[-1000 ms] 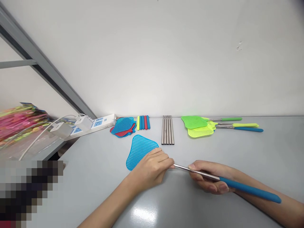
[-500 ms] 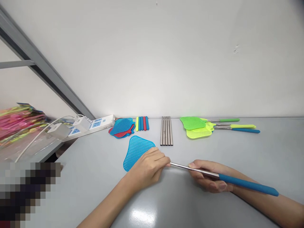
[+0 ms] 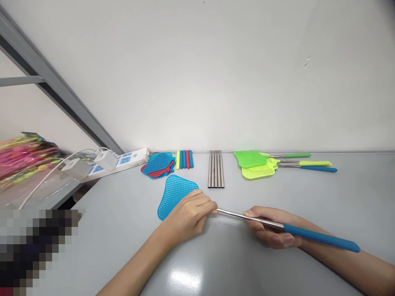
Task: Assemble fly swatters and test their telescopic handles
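Observation:
A blue fly swatter head with a perforated face sticks out past my left hand, which is closed around its neck and hides the joint with the rod. From there a thin metal telescopic rod runs to the right. My right hand grips the rod's thicker section between thumb and fingers. Beyond it the blue handle sleeve extends over my right wrist, tilted slightly down to the right.
Behind lie a pile of blue and red swatter heads, several coloured handle sleeves, several metal rods and some whole fly swatters. A power strip with plugged-in chargers and bagged colourful items are at the left.
My left hand has shifted slightly left with the blue swatter head. A little more of the thin rod shows between my hands, while my right hand keeps its grip.

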Demonstrator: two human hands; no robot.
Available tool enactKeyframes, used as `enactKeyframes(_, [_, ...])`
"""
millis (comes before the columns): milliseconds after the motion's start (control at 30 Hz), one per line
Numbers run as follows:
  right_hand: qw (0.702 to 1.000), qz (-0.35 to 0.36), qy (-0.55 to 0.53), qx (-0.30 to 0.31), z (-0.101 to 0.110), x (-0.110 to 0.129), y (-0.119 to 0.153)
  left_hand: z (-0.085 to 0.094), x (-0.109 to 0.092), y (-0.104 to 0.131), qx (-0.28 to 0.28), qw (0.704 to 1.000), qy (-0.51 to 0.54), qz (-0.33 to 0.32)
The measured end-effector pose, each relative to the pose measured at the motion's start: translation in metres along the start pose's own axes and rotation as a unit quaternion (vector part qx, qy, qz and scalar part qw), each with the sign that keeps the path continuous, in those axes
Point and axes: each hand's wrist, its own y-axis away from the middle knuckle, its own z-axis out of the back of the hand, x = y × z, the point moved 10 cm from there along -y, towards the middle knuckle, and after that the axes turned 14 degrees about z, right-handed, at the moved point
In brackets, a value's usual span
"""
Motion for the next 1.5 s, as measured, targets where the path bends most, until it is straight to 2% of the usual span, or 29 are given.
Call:
enactKeyframes(533, [1.000,-0.007,-0.008,0.014,0.000,-0.001,0.000,0.004,0.018,0.006,0.007,1.000,-0.011,0.016])
enactKeyframes(700, [1.000,0.011,-0.018,0.022,-0.001,0.003,-0.001,0.006,0.020,0.006,0.011,1.000,-0.016,0.018])
enactKeyframes(833, [1.000,-0.007,-0.005,0.016,0.000,0.003,0.002,0.006,0.024,0.007,0.013,0.999,-0.015,0.026])
enactKeyframes(1000, [1.000,-0.008,0.028,-0.005,0.006,0.008,0.005,0.005,0.026,0.006,0.018,0.999,-0.011,0.027])
enactKeyframes(1500, [0.999,-0.006,0.039,0.004,0.006,0.015,0.009,0.006,0.028,0.005,0.016,0.999,-0.019,0.024])
